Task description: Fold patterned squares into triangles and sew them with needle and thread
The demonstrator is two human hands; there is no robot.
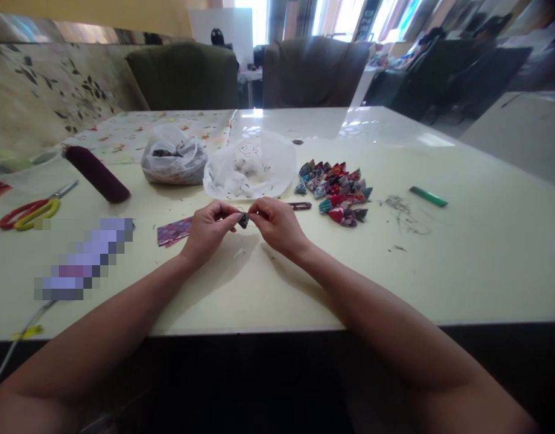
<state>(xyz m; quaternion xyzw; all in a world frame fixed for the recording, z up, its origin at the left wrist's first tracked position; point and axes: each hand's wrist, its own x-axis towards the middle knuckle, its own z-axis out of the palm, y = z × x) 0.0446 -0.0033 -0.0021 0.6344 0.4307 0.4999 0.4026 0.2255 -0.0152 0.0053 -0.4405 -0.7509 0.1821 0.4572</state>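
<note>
Between my two hands, above the middle of the table, is a small dark patterned piece of cloth (244, 220). My left hand (213, 224) pinches its left side between thumb and fingers. On its other side my right hand (277, 222) is closed in a pinch at the cloth's upper edge; whether it also holds a needle or thread is too small to tell. A purple patterned fabric strip (174, 231) lies partly behind my left hand. Past my right hand shows the end of a dark red thread snipper or similar tool (301, 206).
Small stuffed fabric pieces (338, 187) are heaped right of centre. White stuffing (248, 169) sits on a plastic bag, beside another bag (173, 160). Left are scissors (33, 208), a maroon thread cone (97, 175) and a blurred-out object (87, 259); right, a green tool (428, 196) and thread scraps (402, 211).
</note>
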